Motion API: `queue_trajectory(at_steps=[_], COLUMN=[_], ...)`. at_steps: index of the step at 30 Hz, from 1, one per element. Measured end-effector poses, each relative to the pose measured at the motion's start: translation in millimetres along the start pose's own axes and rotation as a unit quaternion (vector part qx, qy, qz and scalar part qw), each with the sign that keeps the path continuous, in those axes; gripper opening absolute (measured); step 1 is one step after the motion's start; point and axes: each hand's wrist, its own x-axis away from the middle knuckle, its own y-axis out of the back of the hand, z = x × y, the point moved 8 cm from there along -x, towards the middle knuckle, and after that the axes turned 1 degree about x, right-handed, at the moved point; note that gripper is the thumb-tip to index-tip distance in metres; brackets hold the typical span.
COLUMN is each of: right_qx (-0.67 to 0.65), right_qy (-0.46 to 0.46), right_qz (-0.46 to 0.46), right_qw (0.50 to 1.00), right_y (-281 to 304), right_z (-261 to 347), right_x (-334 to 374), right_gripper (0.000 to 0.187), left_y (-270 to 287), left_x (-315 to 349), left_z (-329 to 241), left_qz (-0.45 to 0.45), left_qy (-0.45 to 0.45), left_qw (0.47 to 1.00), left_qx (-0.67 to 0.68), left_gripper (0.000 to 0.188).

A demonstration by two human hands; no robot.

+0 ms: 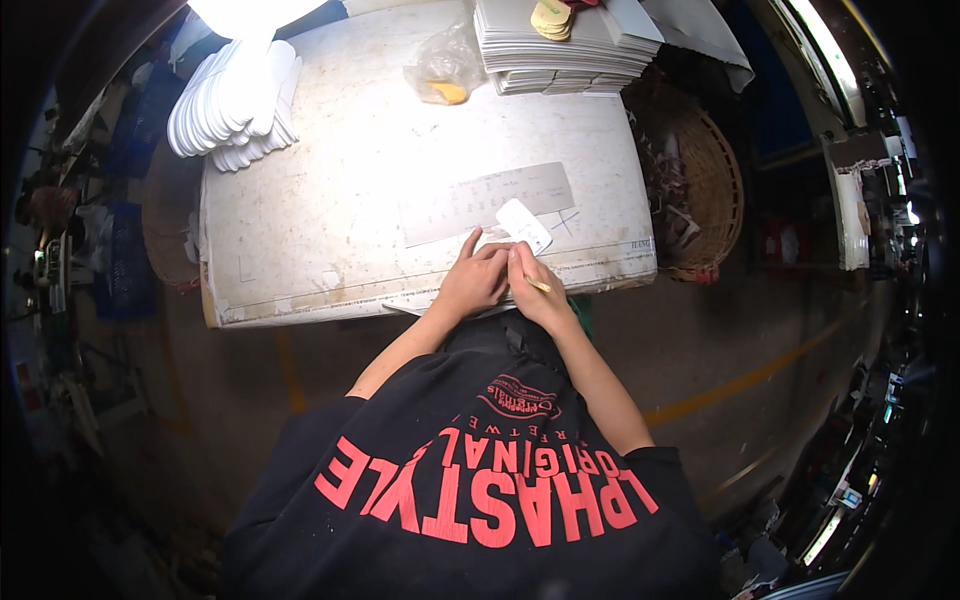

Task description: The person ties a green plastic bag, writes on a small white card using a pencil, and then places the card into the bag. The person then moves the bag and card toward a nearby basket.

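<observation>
My right hand (537,292) is closed around a pen; the pen's pale yellow end (539,285) sticks out beside the fingers, and its tip is hidden. Under the fingertips lies a white, round-ended insole-shaped piece (524,226) with small dark marks on it. My left hand (474,281) presses the near end of this piece, one finger stretched out on the tabletop and the others bent against the right hand. Beyond both hands lies a long grey strip (470,204) with faint handwriting, partly covered by the white piece.
Stacked white insole shapes (236,100) stand at the table's far left. A crumpled clear plastic bag (440,66) with something yellow inside and a pile of white sheets (565,50) are at the back. A wicker basket (722,195) stands right of the worn white table (310,215).
</observation>
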Motion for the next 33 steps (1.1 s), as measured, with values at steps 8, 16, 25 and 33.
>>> queue_trajectory(at_steps=[8, 16, 25, 33], right_qx=[-0.024, 0.141, 0.069, 0.012], right_qy=[0.087, -0.031, 0.071, 0.083], right_qz=[-0.249, -0.101, -0.113, -0.044], right_qw=[0.964, 0.984, 0.989, 0.996], right_y=[56, 26, 1, 17], right_z=[-31, -31, -27, -20], right_x=[-11, -23, -31, -3], right_gripper=[0.02, 0.055, 0.026, 0.024], left_y=[11, 34, 34, 30], left_x=[-1, -8, -14, -4], left_z=[-9, 11, -15, -1], left_qz=[-0.007, -0.13, 0.04, 0.043], left_qy=[-0.012, -0.001, -0.056, -0.046], left_qw=[0.996, 0.969, 0.997, 0.998], left_qx=[0.086, 0.212, -0.041, -0.011], left_gripper=[0.047, 0.056, 0.068, 0.059])
